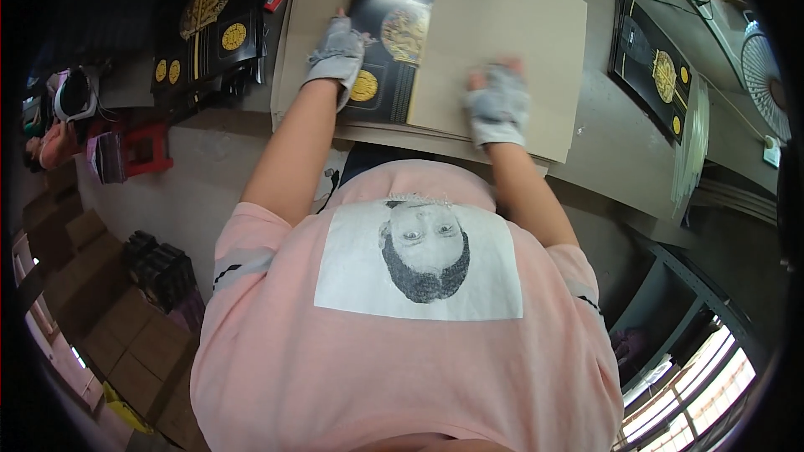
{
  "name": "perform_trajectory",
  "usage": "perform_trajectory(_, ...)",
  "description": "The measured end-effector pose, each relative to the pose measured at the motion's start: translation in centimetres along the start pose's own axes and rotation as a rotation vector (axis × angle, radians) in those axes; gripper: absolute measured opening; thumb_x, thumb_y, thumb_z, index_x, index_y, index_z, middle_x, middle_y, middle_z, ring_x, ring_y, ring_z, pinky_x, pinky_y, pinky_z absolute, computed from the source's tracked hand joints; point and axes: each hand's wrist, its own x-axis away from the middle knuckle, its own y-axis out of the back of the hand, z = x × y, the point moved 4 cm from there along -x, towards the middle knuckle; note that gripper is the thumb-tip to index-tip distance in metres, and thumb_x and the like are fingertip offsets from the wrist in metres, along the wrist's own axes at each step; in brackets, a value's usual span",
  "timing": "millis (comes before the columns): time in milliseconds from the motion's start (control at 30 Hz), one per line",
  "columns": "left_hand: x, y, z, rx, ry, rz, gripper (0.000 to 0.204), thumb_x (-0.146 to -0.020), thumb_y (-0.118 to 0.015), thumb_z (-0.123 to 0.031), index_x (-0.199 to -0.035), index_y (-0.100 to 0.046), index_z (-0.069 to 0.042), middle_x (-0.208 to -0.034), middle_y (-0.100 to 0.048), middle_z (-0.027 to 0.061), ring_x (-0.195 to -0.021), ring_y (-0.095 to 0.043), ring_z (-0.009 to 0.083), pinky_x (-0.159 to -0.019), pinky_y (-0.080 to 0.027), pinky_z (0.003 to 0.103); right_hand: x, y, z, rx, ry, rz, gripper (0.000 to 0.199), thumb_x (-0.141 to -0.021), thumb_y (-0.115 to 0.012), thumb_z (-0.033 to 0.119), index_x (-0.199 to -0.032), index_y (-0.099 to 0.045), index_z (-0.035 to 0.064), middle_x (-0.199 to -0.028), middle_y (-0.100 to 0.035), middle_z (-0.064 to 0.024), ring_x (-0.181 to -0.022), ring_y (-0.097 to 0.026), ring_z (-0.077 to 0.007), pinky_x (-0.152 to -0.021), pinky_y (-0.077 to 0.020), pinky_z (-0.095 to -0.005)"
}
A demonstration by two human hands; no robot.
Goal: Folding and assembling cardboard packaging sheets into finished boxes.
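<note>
A glossy black printed sheet (381, 0) with gold round emblems lies on a stack of grey-beige cardboard (511, 8). My left hand (337, 52), in a grey fingerless glove, rests at the sheet's left edge with thumb and fingers apart. Over the bare cardboard to the right of the sheet is my right hand (500, 102), gloved alike and blurred by motion. Its thumb stands away from its fingers, and I see nothing held in it. Whether the right palm touches the board cannot be made out.
Black-and-gold printed pieces (209, 25) are piled at the left; another black-and-gold stack (653, 67) lies at the right. A small red box (274, 0) sits beside the left pile. A white fan (764, 79) stands far right, a red stool (149, 151) at left.
</note>
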Motion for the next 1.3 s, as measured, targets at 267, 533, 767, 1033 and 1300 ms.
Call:
perform_trajectory(267, -1.9, 4.7, 5.9, -0.083, -0.278, -0.352, 0.062, -0.099, -0.062, -0.031, -0.153, -0.045, -0.006, -0.141, -0.058, 0.0275, -0.130, -0.056, 0.0437, -0.111, -0.045, 0.045, -0.3, 2.3, -13.6, -0.209, -0.414, -0.105, 0.062, -0.093, -0.065, 0.051, -0.123, -0.068, -0.0036, -0.126, -0.069, -0.0253, -0.118, -0.065, -0.0452, -0.101, -0.0509, -0.0504)
perform_trajectory(533, 1.3, 3.6, 0.5, -0.474, -0.343, -0.389, 0.068, -0.094, -0.070, -0.036, -0.150, -0.048, -0.003, -0.134, -0.062, 0.0285, -0.124, -0.060, 0.0443, -0.107, -0.048, 0.047, -1.2, 2.6, -14.3, -0.256, -0.567, 0.246, 0.074, -0.096, -0.060, 0.059, -0.141, -0.059, 0.0004, -0.148, -0.058, -0.0215, -0.139, -0.052, -0.0390, -0.115, -0.0384, -0.0466)
perform_trajectory(767, 2.7, 4.4, 1.4, -0.440, -0.260, -0.426, 0.064, -0.096, -0.063, -0.040, -0.148, -0.051, -0.005, -0.136, -0.062, 0.0260, -0.123, -0.061, 0.0440, -0.106, -0.049, 0.048, -0.8, 6.4, -11.6, -0.420, -0.653, 0.351, 0.079, -0.097, -0.065, 0.052, -0.155, -0.044, 0.0021, -0.153, -0.054, -0.0184, -0.142, -0.050, -0.0353, -0.118, -0.0338, -0.0448)
perform_trajectory(1033, 7.5, 2.4, -2.9, -0.992, -0.559, -0.388, 0.056, -0.098, -0.055, -0.031, -0.154, -0.050, -0.030, -0.160, -0.045, 0.0138, -0.149, -0.039, 0.0322, -0.120, -0.035, 0.046, -1.6, 6.8, -11.5, -0.371, -0.201, 0.248, 0.068, -0.090, -0.073, 0.004, -0.151, -0.045, -0.0020, -0.143, -0.059, -0.0178, -0.129, -0.057, -0.0282, -0.109, -0.0464, -0.0376)
perform_trajectory(1300, 11.4, 3.4, -8.7, -1.048, -0.409, -0.026, 0.077, -0.093, -0.062, -0.048, -0.157, -0.043, -0.011, -0.161, -0.041, 0.0217, -0.151, -0.037, 0.0372, -0.127, -0.023, 0.046, -0.7, 8.3, 3.9, -0.132, 0.544, -0.050, 0.082, -0.090, -0.070, 0.055, -0.156, -0.046, 0.0139, -0.156, -0.043, -0.0309, -0.143, -0.041, -0.0513, -0.116, -0.0358, -0.0591)
